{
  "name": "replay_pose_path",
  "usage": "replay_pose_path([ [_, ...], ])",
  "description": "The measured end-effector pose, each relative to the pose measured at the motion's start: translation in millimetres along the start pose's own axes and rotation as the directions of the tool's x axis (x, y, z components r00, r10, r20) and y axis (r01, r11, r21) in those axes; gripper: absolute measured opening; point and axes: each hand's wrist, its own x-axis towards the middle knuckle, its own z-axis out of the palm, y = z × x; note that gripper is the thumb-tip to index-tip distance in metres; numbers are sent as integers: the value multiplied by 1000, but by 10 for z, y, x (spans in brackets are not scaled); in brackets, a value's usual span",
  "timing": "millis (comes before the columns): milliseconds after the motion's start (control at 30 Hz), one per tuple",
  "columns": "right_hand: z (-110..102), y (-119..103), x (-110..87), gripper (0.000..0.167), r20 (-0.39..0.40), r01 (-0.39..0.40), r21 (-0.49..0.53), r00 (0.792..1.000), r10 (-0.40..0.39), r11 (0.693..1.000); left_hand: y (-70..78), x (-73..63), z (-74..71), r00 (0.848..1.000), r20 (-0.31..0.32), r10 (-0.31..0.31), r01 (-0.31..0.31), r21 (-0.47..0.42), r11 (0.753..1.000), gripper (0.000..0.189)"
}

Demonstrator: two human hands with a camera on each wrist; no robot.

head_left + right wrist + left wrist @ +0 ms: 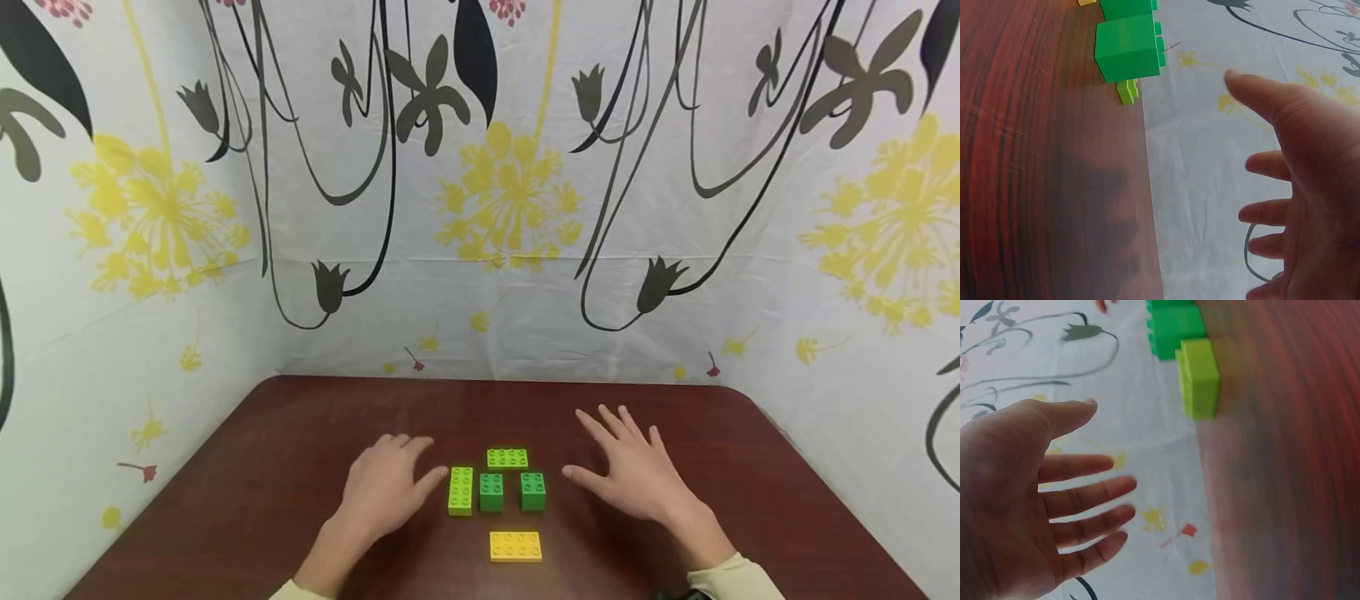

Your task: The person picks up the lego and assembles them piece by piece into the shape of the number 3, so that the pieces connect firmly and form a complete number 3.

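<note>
Several toy building bricks lie studs up on the table, between two bare hands. My left hand [385,486] is held over the table, thumb pointing toward an upright-lying lime brick [461,491]. To the right of that brick are two dark green bricks, one near it [491,492] and another green brick [532,492] farther right. Behind them lies a second lime brick [507,458], set crosswise; in front is a yellow brick [515,547]. My right hand [637,471] hovers right of the bricks, fingers spread. Both wrist views show straight fingers holding nothing.
The dark red-brown wooden table [300,450] has rounded far corners. A white cloth [465,333] with yellow flowers and dark stems hangs behind it and along both sides. Pale sleeves [738,577] cover the forearms.
</note>
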Motion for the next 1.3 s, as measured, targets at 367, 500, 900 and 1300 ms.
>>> replay_pose_path([
  [367,98,-85,49,61,121,-30,291,993,-6,956,221,-77,111,939,292,183,-12,-503,864,22],
  [500,160,-117,50,60,176,-13,397,982,-62,918,275,-95,230,914,350,204,42,-582,812,23],
  [900,284,-184,60,59,183,39,477,973,-142,878,245,-82,466,863,447,236,239,-772,589,28],
  [1300,353,-181,63,56,240,13,510,958,-157,860,274,-104,622,893,398,211,181,-746,641,31],
])
